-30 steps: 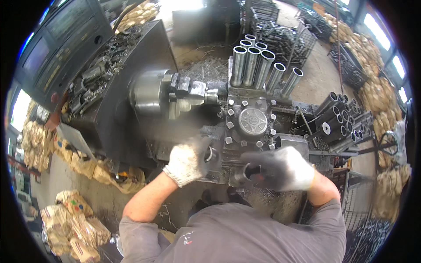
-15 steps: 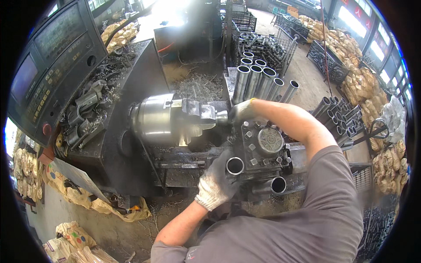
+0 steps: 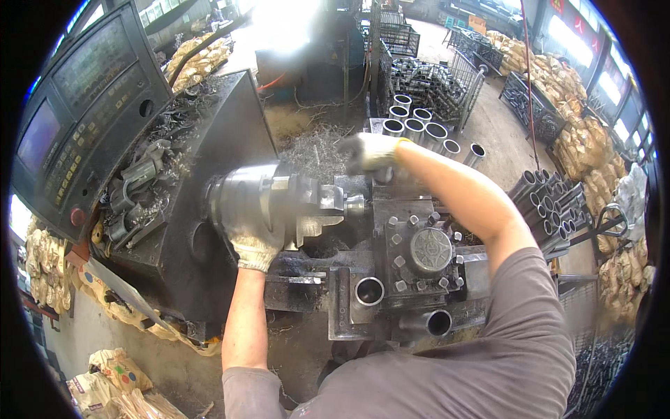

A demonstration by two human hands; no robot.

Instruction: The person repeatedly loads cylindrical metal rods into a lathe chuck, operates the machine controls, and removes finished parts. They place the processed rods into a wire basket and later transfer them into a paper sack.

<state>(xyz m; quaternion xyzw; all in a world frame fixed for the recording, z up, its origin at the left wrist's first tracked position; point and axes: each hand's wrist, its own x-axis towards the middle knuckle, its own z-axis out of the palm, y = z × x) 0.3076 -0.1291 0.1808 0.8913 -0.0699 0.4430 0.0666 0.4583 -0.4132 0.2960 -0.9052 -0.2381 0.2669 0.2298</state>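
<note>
My left hand [image 3: 255,246], in a pale knitted glove with a dark palm, is at the near side of the lathe's metal chuck [image 3: 244,183]. Its fingers blur into the chuck's surface. A short shiny cylindrical end [image 3: 355,203] shows just right of the stepped chuck jaws [image 3: 322,202]. My right hand [image 3: 373,152], gloved too, is stretched out beyond the square tool post [image 3: 429,250], left of the standing tubes; its darkened fingers are smeared. Close to me, one steel tube [image 3: 369,291] stands upright on a plate, and another tube [image 3: 436,322] leans beside it.
Several steel tubes [image 3: 414,128] stand behind the tool post, with more bundled tubes [image 3: 548,202] at right. A control panel [image 3: 80,119] rises at left, beside a chip-strewn ledge holding metal parts [image 3: 143,178]. Wire crates [image 3: 433,84] and paper sacks [image 3: 579,140] lie beyond.
My left hand has moved from the upright tube leftward to the chuck; that tube now stands unheld. My right hand has moved up and away from the cylindrical end near the jaws.
</note>
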